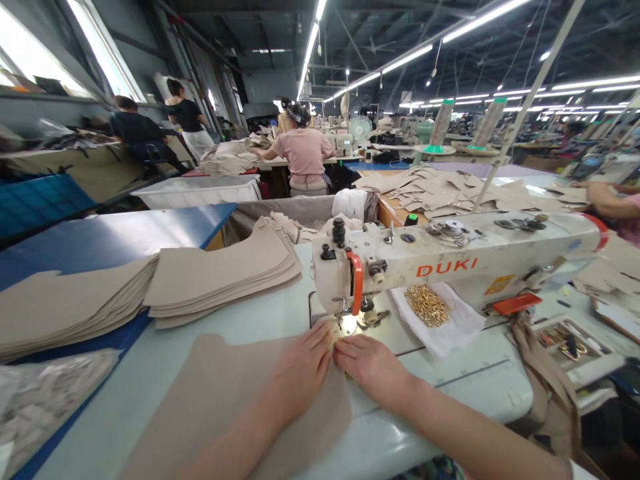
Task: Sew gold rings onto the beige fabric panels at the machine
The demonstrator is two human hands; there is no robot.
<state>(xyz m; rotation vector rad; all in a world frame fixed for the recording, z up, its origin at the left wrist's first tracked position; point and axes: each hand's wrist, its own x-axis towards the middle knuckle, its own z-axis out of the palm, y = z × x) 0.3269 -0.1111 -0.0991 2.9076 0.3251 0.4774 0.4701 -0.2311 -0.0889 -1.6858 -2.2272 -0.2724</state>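
A large beige fabric piece (235, 380) lies on the sewing machine's table, its upper right edge at the lit needle area of the white sewing machine (390, 257). My left hand (305, 367) rests over that edge, fingers closed together and pressing on the fabric just before the presser foot. Beside it, my right hand (373, 367) has its fingers bent together at the same edge, close to the left fingertips. The fingertips hide the exact stitching spot. Small golden metal pieces (427, 306) lie on white cloth (457, 330) right of the needle.
Stacks of cut beige panels (220, 273) lie to the left, near a plastic bag (55, 393). A small parts tray (575, 347) and hanging beige strips (545, 373) are on the right. Co-workers sit ahead, one in a pink shirt (305, 157).
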